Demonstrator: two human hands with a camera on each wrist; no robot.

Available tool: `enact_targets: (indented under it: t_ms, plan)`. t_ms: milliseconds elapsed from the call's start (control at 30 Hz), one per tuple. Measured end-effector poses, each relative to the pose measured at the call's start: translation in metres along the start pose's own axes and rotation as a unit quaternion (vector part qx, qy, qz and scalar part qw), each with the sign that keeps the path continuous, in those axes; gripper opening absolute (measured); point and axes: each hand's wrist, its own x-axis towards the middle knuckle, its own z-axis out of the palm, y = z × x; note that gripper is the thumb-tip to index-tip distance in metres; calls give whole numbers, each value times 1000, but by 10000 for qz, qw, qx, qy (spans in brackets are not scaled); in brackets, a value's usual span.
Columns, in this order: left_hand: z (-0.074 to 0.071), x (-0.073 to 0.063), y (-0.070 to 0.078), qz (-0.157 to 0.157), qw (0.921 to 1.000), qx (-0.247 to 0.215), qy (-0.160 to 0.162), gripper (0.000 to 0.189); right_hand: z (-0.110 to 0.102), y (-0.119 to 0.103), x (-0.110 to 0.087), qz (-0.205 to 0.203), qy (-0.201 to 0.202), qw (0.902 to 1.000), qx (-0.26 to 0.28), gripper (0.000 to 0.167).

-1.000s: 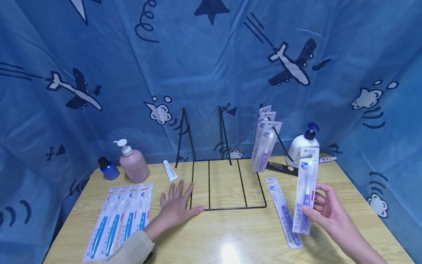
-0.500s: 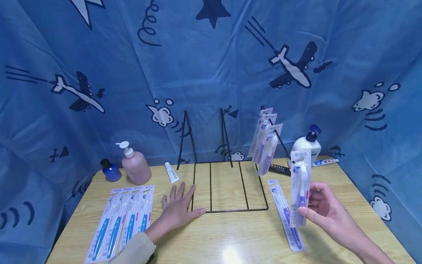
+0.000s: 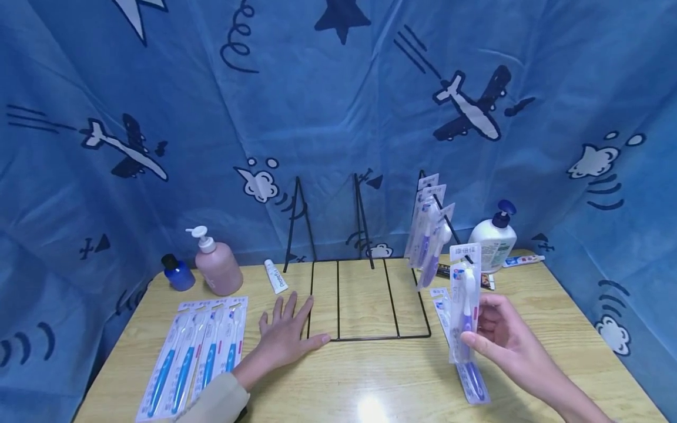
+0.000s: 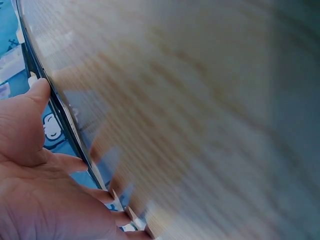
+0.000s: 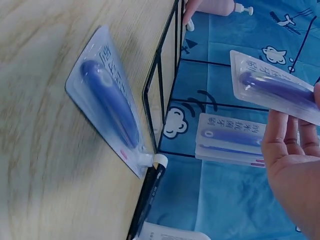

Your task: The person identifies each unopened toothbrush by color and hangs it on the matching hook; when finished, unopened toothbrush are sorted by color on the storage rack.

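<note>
My right hand [image 3: 510, 346] pinches a purple toothbrush in a clear blister pack [image 3: 464, 305], thumb in front and fingers behind. The pack is upright, its top overlapping the front end of the right arm of a black wire rack [image 3: 367, 338] in the head view. Several packaged purple toothbrushes [image 3: 429, 252] hang along that arm. Below the held pack, another purple toothbrush pack [image 5: 107, 100] lies on the table, partly hidden in the head view. My left hand [image 3: 285, 332] rests with spread fingers at the rack's left base wire.
Several blue toothbrush packs [image 3: 193, 358] lie at the left. Behind them stand a blue bottle [image 3: 178, 275] and a pink pump bottle [image 3: 218, 267], with a small white tube [image 3: 275, 276] beside. A white pump bottle [image 3: 492, 244], black box [image 3: 486, 282] and toothpaste tube [image 3: 522, 260] are back right.
My right hand has carried the toothbrush pack leftward, to the end of the rack's right arm. The hanging packs have swung a little. My left hand stays in place.
</note>
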Motion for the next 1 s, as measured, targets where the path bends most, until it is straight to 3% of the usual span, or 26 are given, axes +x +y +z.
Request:
enact_targets:
  t_ms: [300,533,767,1000]
  plan:
    - [1,1,0,-16,10000,31,-5,98,1,23,34,-309,22,9992,251,51]
    - [0,1,1,-40,10000,32,-36,99,8,36,68,41,624,9976,-296,44]
    - [1,2,-1,29,10000,-47,26,99,13,48,97,214,803,9965,-8,38]
    - [0,1,-1,21,10000,-30,24,98,13,57,114,226,947,9952,-114,41]
